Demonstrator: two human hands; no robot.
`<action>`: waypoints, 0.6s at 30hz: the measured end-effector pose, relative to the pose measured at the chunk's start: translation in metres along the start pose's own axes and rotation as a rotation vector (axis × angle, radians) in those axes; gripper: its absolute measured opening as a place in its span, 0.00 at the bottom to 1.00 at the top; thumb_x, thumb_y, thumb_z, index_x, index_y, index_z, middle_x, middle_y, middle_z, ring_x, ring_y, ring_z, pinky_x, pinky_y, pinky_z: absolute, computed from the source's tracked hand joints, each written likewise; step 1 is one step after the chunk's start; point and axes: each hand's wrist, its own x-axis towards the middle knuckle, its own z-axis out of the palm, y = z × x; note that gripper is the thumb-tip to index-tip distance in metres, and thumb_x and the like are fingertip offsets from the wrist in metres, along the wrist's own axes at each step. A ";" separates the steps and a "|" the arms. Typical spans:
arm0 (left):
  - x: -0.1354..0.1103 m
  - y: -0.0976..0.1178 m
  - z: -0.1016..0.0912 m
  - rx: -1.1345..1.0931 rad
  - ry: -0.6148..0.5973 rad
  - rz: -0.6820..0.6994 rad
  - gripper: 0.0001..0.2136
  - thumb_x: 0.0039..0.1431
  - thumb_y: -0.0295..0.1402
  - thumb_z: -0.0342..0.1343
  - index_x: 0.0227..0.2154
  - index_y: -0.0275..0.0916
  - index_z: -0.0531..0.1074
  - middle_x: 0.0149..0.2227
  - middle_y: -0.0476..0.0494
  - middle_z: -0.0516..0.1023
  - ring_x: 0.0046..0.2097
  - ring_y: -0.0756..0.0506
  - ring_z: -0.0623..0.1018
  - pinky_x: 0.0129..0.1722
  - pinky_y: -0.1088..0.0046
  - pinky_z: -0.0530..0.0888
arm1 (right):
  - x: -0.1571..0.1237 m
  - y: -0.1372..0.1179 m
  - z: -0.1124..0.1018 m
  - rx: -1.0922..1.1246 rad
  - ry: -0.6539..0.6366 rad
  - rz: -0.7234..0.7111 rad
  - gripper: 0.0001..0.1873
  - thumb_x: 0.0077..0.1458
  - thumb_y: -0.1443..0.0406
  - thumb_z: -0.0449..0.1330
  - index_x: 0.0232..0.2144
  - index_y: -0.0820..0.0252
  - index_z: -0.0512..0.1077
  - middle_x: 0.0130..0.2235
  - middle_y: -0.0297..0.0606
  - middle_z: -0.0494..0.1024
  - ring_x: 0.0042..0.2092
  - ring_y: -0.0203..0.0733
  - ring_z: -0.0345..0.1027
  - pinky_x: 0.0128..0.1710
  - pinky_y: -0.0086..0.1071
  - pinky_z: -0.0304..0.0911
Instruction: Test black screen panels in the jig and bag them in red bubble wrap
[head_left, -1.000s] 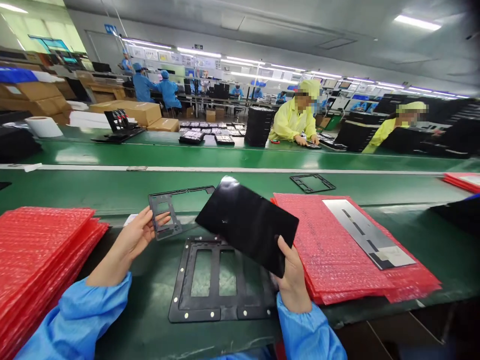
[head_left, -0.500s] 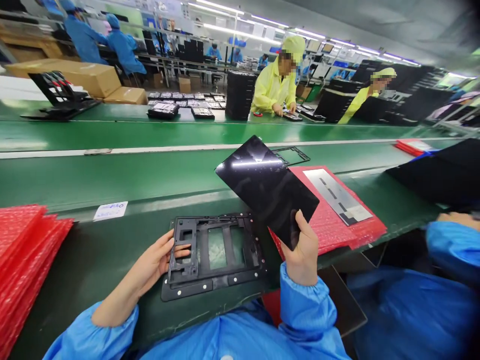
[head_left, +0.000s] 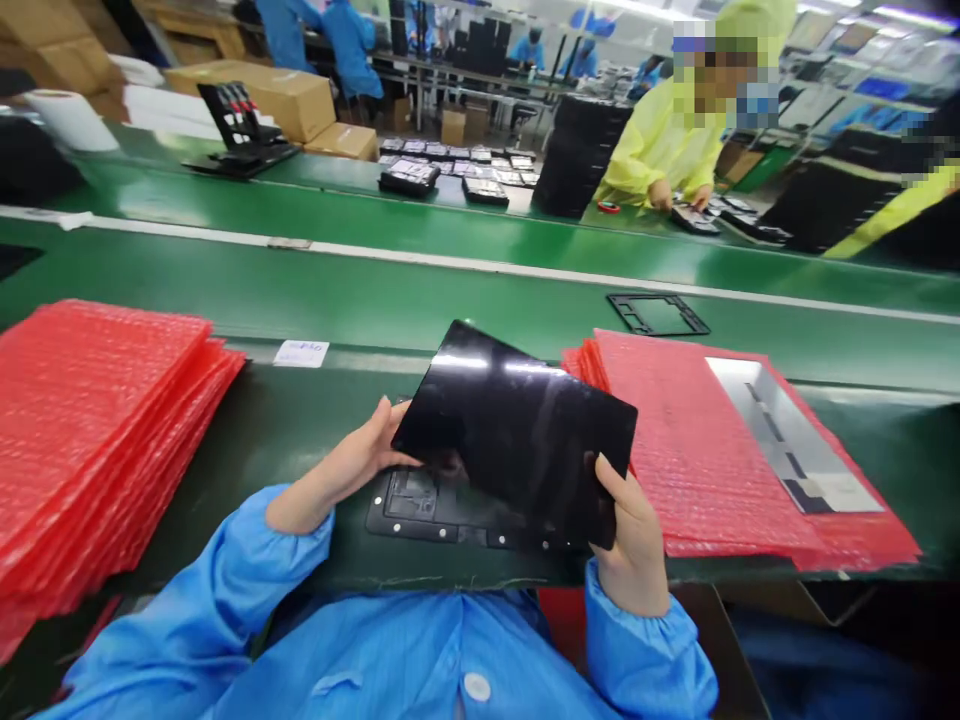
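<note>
A glossy black screen panel (head_left: pixel 517 430) is held tilted by my right hand (head_left: pixel 634 545), whose thumb lies on its face near the lower right edge. My left hand (head_left: pixel 360 455) is at the panel's left corner. Its fingertips go behind the panel, so I cannot tell whether they grip the panel or the black frame beneath. That black frame (head_left: pixel 409 500), with pale round dots along its near edge, lies on the bench under the panel. Its upper and right parts are hidden.
Red bubble-wrap sleeves are piled at left (head_left: pixel 112 400) and right (head_left: pixel 675 450). A silver plate (head_left: pixel 780 430) rests on the right pile. Beyond are a thin black frame (head_left: pixel 660 314) and a white label (head_left: pixel 301 353). A person in yellow (head_left: pixel 667 140) works across the bench.
The panel has come down and left over the frame, turning flatter. My right hand moved with it. My left hand now meets the panel's left corner. The view has swung left.
</note>
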 end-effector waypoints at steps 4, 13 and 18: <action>-0.005 0.011 0.007 -0.294 -0.166 -0.095 0.26 0.61 0.51 0.52 0.54 0.38 0.73 0.44 0.40 0.81 0.49 0.34 0.77 0.46 0.60 0.73 | -0.003 0.013 0.005 -0.080 -0.074 0.126 0.29 0.50 0.55 0.68 0.55 0.52 0.73 0.51 0.40 0.80 0.58 0.57 0.69 0.61 0.53 0.61; -0.005 -0.022 -0.005 0.400 0.165 0.203 0.27 0.56 0.39 0.61 0.59 0.41 0.67 0.28 0.50 0.73 0.29 0.48 0.70 0.33 0.71 0.68 | 0.010 0.052 -0.010 -0.608 -0.092 -0.179 0.36 0.55 0.54 0.65 0.63 0.55 0.63 0.62 0.42 0.69 0.63 0.50 0.62 0.67 0.46 0.50; 0.001 -0.032 -0.009 0.712 0.234 0.340 0.19 0.56 0.37 0.61 0.50 0.39 0.74 0.35 0.47 0.69 0.30 0.49 0.68 0.32 0.72 0.68 | 0.007 0.058 -0.010 -0.691 -0.112 -0.160 0.37 0.57 0.52 0.62 0.65 0.57 0.60 0.62 0.44 0.69 0.64 0.51 0.61 0.67 0.46 0.49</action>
